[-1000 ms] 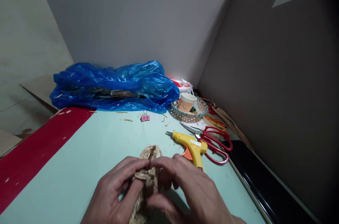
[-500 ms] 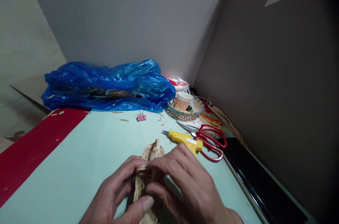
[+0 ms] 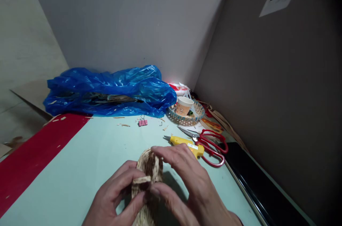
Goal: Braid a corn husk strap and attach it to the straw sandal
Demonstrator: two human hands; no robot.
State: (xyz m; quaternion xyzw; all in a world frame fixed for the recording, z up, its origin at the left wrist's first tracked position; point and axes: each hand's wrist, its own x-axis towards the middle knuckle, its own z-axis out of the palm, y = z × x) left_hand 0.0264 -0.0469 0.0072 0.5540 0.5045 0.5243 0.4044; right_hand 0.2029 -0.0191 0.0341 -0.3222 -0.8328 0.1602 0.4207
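A small woven straw piece (image 3: 149, 169), tan and oval, stands on the pale green table (image 3: 93, 154) right in front of me. My left hand (image 3: 117, 194) pinches its left side, thumb and fingers closed on a loose flat strip. My right hand (image 3: 187, 186) grips the right side, with its fingers curled over the top rim and its thumb pressed against the weave. The lower part of the piece is hidden between my hands.
A yellow glue gun (image 3: 187, 144) and red scissors (image 3: 211, 144) lie just beyond my right hand. Farther back are a pink binder clip (image 3: 142, 122), a woven tray (image 3: 199, 113) holding a paper cup (image 3: 184, 105), and a blue plastic bag (image 3: 109, 90). A red strip (image 3: 34, 154) borders the table's left.
Both hands have shifted their grip on the woven piece, which has turned slightly. My right fingers moved up over its top rim. The view drifted a little.
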